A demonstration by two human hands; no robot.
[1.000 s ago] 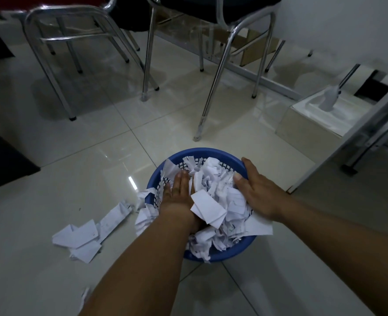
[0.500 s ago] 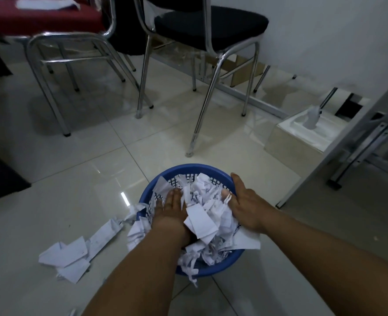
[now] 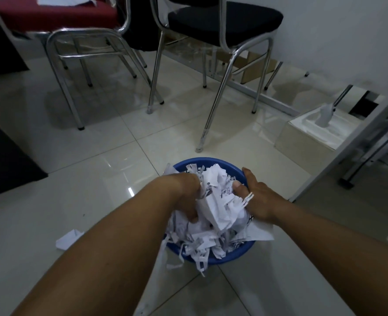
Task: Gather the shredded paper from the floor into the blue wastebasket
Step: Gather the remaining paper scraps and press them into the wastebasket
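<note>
Below both wrists, on the near side, strips of shredded paper (image 3: pixel 218 208) hang over the rim of the blue wastebasket (image 3: pixel 211 161), which stands on the tiled floor (image 3: pixel 92 183) heaped above its brim. Left of the left forearm a folded white scrap (image 3: pixel 69 240) lies on the floor, apart from the basket. On the heap's left side the left hand (image 3: pixel 184 195) is knuckles up with its fingers dug down, its grip clamped on a clump of the paper. Across the heap the right hand (image 3: pixel 261 199) lies at the right rim, thumb sunk into the paper and forefinger along the blue edge; whether this grip is closed on anything I cannot tell. Beyond the fingertips a black chair (image 3: pixel 225 17) sets a chrome leg near the far rim, a red chair (image 3: pixel 56 12) stands farther left, and a white foam tray (image 3: pixel 320 131) sits away to the right
</note>
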